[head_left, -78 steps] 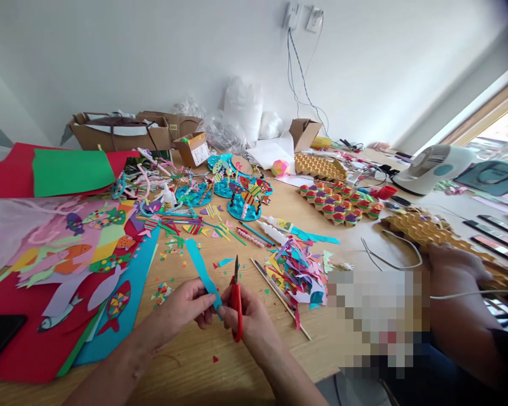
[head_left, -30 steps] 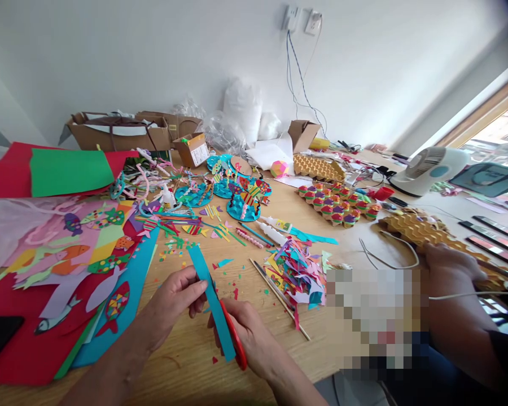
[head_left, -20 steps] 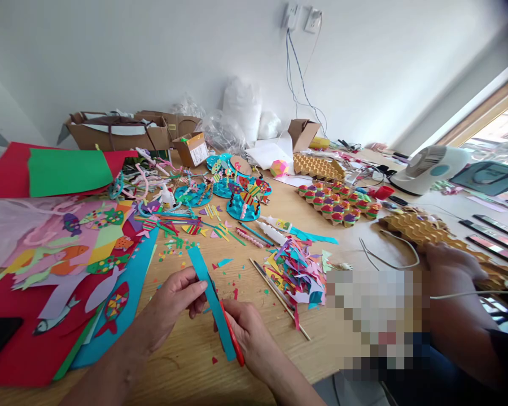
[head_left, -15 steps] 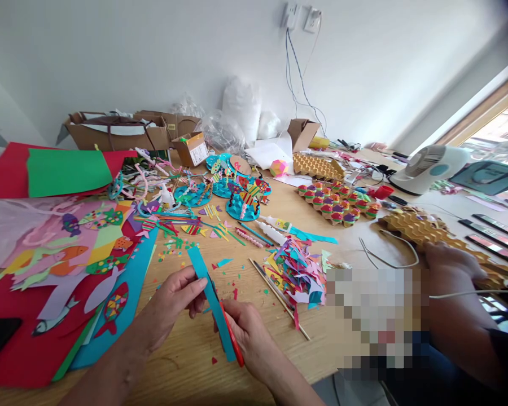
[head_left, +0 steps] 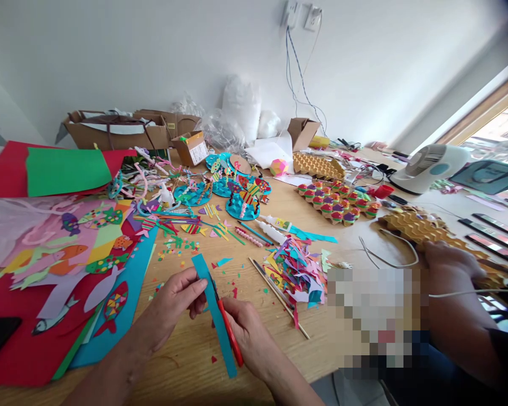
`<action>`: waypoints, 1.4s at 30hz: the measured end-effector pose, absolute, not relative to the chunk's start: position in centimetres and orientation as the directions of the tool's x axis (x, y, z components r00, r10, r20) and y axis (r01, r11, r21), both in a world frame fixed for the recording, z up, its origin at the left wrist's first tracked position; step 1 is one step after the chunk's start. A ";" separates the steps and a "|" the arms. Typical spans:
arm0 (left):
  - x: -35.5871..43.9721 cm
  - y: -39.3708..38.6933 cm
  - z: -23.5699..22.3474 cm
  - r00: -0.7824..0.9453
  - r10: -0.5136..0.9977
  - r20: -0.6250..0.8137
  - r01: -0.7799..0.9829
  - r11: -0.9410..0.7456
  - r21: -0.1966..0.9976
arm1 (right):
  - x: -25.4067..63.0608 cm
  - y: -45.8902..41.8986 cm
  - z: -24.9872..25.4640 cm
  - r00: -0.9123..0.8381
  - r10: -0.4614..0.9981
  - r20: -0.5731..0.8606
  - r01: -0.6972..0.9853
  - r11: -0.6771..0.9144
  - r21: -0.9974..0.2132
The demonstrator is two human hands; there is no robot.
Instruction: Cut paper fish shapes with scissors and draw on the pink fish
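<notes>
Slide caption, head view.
Left hand holds a blue paper strip, right hand red scissors, over a scrap-strewn table.

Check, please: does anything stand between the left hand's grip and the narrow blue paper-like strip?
Nothing visible does: the left hand pinches the narrow blue paper-like strip directly. The right hand holds red-handled scissors along its right side.

matt paper and glossy plastic, spread over grained wood.
the blue strip [head_left: 224,341] is made of smooth, matt paper; the scissors [head_left: 231,335] are handled in shiny red plastic, and their blades [head_left: 214,288] look like dark metal. the table [head_left: 186,349] is topped in pale wood with visible grain. the egg tray [head_left: 317,165] is moulded in rough, dull pulp, the small box [head_left: 191,150] is folded from plain cardboard, the bag [head_left: 222,134] is formed of crinkled clear plastic, and the fan [head_left: 452,163] is cased in smooth white plastic.
</notes>
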State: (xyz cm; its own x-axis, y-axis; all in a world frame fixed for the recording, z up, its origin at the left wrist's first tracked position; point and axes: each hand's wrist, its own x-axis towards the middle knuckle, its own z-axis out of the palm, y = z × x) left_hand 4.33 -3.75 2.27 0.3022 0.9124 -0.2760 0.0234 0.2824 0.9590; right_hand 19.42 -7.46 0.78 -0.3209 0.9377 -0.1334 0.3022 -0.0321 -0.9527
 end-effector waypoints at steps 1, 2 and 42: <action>4.3 -3.8 2.2 0.308 0.908 -0.286 0.015 0.296 0.955 | 19.4 -7.5 0.8 -0.326 0.937 -0.126 0.291 -0.028 -0.956; 4.3 -3.8 2.2 0.311 0.903 -0.295 0.006 0.309 0.951 | 19.4 -7.5 0.8 -0.333 0.935 -0.120 0.275 -0.026 -0.961; 4.6 -4.7 1.0 0.327 0.860 -0.393 -0.130 0.453 0.882 | 19.1 -7.2 -0.1 -0.301 0.946 -0.119 0.393 0.010 -0.919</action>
